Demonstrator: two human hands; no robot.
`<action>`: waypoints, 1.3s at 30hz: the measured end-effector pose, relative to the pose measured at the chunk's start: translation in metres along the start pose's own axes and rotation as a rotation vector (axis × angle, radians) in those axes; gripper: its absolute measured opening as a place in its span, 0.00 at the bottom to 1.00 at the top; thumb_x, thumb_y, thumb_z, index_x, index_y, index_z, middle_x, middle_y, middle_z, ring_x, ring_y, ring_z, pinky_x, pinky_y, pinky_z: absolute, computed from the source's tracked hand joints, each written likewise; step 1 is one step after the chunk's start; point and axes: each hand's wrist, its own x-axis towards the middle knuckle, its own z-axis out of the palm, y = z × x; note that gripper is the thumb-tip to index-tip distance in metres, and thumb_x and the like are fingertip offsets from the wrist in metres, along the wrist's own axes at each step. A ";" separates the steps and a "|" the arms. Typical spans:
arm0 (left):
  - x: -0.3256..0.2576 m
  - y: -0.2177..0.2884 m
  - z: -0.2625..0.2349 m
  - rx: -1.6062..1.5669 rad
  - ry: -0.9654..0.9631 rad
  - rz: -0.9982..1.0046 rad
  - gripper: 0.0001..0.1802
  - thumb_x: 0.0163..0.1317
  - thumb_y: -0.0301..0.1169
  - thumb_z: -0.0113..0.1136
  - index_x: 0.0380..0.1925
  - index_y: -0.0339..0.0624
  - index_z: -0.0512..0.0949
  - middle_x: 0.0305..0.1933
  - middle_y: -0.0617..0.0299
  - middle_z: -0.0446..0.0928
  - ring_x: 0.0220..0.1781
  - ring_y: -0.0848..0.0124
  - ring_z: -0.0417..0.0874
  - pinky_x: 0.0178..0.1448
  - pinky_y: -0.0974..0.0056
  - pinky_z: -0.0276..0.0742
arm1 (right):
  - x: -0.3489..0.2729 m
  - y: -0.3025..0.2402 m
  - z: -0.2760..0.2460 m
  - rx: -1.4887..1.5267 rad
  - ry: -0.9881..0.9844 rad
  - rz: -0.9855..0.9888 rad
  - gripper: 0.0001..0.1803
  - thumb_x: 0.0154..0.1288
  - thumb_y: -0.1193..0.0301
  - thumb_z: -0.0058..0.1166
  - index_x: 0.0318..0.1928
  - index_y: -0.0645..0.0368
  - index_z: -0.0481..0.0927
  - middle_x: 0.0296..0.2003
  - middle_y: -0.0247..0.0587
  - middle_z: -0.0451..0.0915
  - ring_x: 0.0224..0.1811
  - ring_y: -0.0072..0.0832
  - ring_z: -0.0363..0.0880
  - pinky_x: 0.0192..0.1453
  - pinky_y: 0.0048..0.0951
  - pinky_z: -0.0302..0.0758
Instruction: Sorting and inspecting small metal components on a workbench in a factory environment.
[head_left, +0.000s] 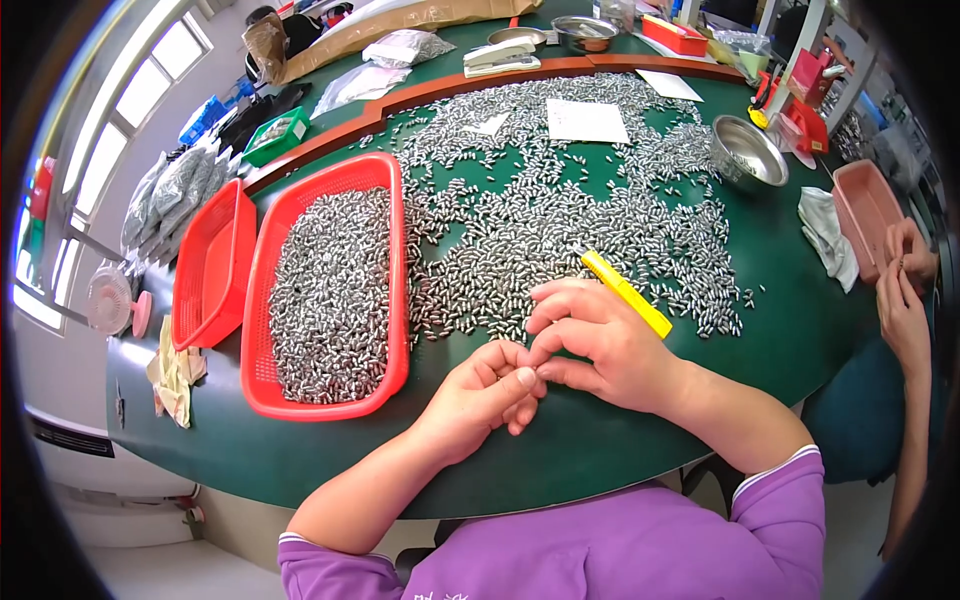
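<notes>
My left hand and my right hand meet at the fingertips over the near edge of the metal pieces. Both are closed in a pinch, and whatever sits between the fingers is too small or hidden to make out. Many small, shiny, bullet-shaped metal pieces lie spread on the green table. Just beyond my right hand, a yellow utility knife rests on the pieces. To the left of my hands stands a red plastic basket, filled with similar metal pieces.
Left of the full basket is another red basket. A steel bowl stands at the right, and white paper lies on the pieces. A brown wooden strip borders them at the back. At far right, another person's hands are near a pink basket.
</notes>
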 end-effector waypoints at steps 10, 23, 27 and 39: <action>0.001 0.000 -0.003 -0.038 -0.044 0.046 0.07 0.75 0.33 0.51 0.44 0.42 0.70 0.38 0.62 0.77 0.29 0.78 0.74 0.31 0.72 0.71 | -0.001 -0.004 -0.001 0.017 0.095 -0.029 0.12 0.53 0.74 0.69 0.40 0.54 0.85 0.46 0.39 0.75 0.52 0.37 0.77 0.54 0.37 0.75; 0.003 -0.001 -0.006 -0.050 -0.072 0.124 0.07 0.76 0.32 0.48 0.44 0.42 0.72 0.40 0.61 0.77 0.30 0.77 0.74 0.33 0.73 0.72 | -0.004 0.011 -0.003 -0.259 0.117 0.038 0.11 0.52 0.74 0.67 0.39 0.53 0.85 0.47 0.39 0.75 0.54 0.40 0.76 0.57 0.42 0.73; 0.003 -0.002 -0.006 -0.053 -0.070 0.118 0.06 0.75 0.31 0.49 0.45 0.42 0.72 0.41 0.61 0.77 0.30 0.77 0.74 0.33 0.73 0.72 | -0.006 0.012 -0.001 -0.328 0.096 0.079 0.12 0.53 0.73 0.66 0.40 0.51 0.85 0.49 0.38 0.75 0.58 0.41 0.73 0.62 0.44 0.70; 0.003 -0.003 -0.005 -0.064 -0.038 0.115 0.08 0.74 0.32 0.53 0.46 0.42 0.74 0.42 0.58 0.78 0.27 0.78 0.72 0.28 0.74 0.68 | -0.008 0.011 0.000 -0.398 -0.030 0.046 0.07 0.54 0.69 0.64 0.33 0.53 0.80 0.51 0.38 0.74 0.64 0.43 0.68 0.65 0.48 0.66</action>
